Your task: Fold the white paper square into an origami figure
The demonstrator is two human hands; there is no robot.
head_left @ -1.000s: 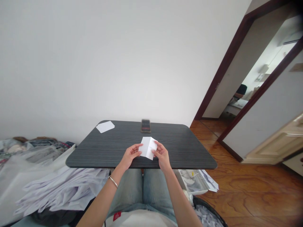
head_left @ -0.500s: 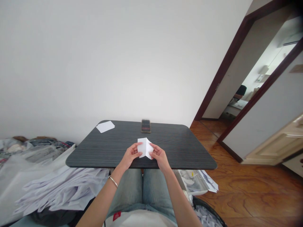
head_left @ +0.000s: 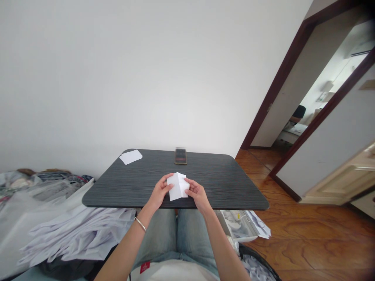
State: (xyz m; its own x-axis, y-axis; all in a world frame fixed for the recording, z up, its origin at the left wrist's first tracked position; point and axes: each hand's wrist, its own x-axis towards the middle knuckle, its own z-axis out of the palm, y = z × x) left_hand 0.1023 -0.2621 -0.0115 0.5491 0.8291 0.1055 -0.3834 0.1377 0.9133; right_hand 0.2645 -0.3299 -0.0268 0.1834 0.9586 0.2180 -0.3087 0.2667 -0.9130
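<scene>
A small white folded paper (head_left: 177,186) is held between both hands above the front of the dark table, a crease running down its middle. My left hand (head_left: 159,191) pinches its left edge between thumb and fingers, and a bracelet circles that wrist. On the opposite edge, my right hand (head_left: 196,192) grips the paper in the same way. Beyond the hands, a small dark framed object (head_left: 181,155) stands near the table's back edge.
White paper sheets (head_left: 131,157) lie at the back left of the dark table (head_left: 222,179). Piled white material (head_left: 79,230) sits left below the table. On the right are a white box (head_left: 241,228) and a bin of paper scraps (head_left: 258,267). A wall rises behind.
The paper has tilted in my hands, and its left panel has swung lower and to the left. My left hand has shifted slightly; my right hand has hardly moved.
</scene>
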